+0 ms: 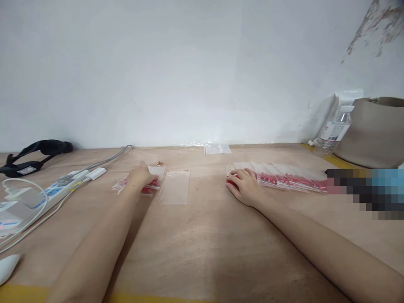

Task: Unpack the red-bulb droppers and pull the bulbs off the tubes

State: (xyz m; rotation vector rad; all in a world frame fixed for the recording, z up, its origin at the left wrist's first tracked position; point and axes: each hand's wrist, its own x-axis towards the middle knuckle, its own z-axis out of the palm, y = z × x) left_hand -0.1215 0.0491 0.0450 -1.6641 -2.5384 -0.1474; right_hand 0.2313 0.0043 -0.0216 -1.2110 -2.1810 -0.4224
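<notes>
While both my arms stretch across the worktop (pixel 202 252), I see bare wood between them and toward the near edge. My left hand (pixel 139 176) lies flat, fingers together, on filled bags (pixel 151 184) of red pieces, an empty bag (pixel 175 187) just beside. My right hand (pixel 244 185), fingers curled, rests on the left end of the bag row (pixel 290 179). A power strip (pixel 53 191) sits far left; a bottle (pixel 333 128) stands far right.

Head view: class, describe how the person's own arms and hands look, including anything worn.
Both forearms are bare, with no sleeves in view. The left hand and right hand wear no gloves; no watch, bracelet or ring can be made out.
</notes>
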